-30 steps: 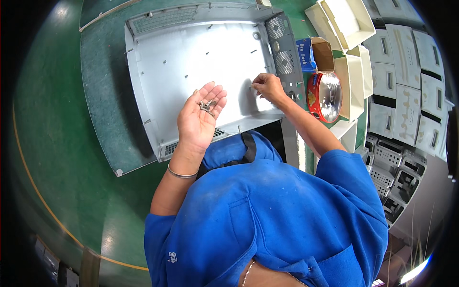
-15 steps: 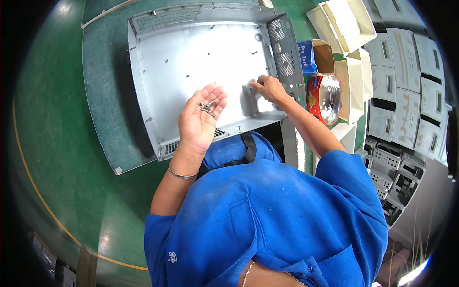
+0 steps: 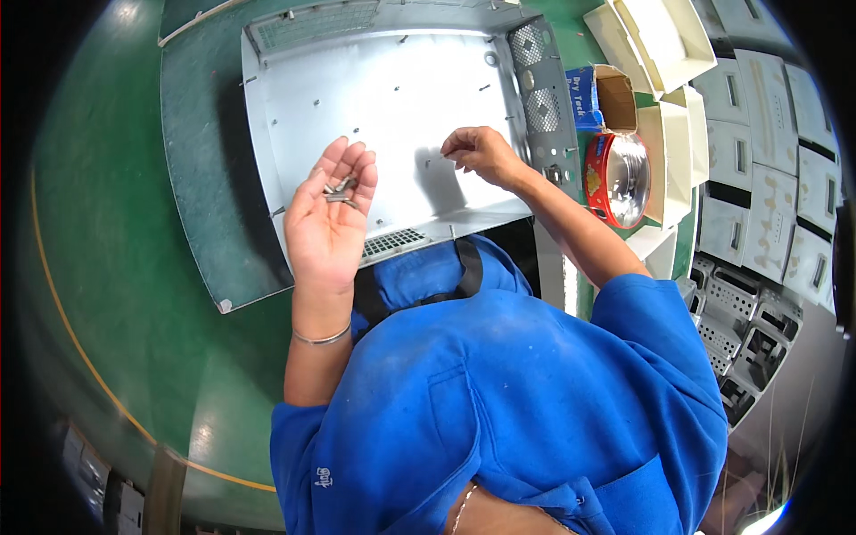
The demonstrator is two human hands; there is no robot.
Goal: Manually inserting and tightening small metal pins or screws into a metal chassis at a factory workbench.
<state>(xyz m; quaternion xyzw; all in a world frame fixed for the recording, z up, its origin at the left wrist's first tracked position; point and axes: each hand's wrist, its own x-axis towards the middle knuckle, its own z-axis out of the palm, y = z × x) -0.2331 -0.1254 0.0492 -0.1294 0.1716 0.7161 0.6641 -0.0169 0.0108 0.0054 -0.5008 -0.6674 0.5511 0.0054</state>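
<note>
A wide, shallow white metal case [image 3: 401, 178] lies in front of me, with several small studs standing up from its floor. Over its near left part my left hand [image 3: 330, 214] is turned palm up, fingers slightly curled, cradling several small metal pins [image 3: 340, 192] that look like studs or standoffs. My right hand [image 3: 486, 156] hovers above the case's right half, thumb and fingertips pinched together. Whatever sits in that pinch is hidden or too small to make out. A small stud [image 3: 428, 163] shows on the case floor just left of those fingertips.
Perforated grey metal forms the case's right wall [image 3: 541, 107]. Beyond it are an opened blue cardboard box [image 3: 584, 98], a red round tin [image 3: 599, 181] and cream plastic bins [image 3: 664, 165]. A green worktop [image 3: 201, 178] extends left of the case. Stacked metal panels [image 3: 767, 169] stand far right.
My left hand has shifted left with the pins in its palm. My right hand has moved left, away from the case's right wall, its fingers still pinched. The view has shifted slightly.
</note>
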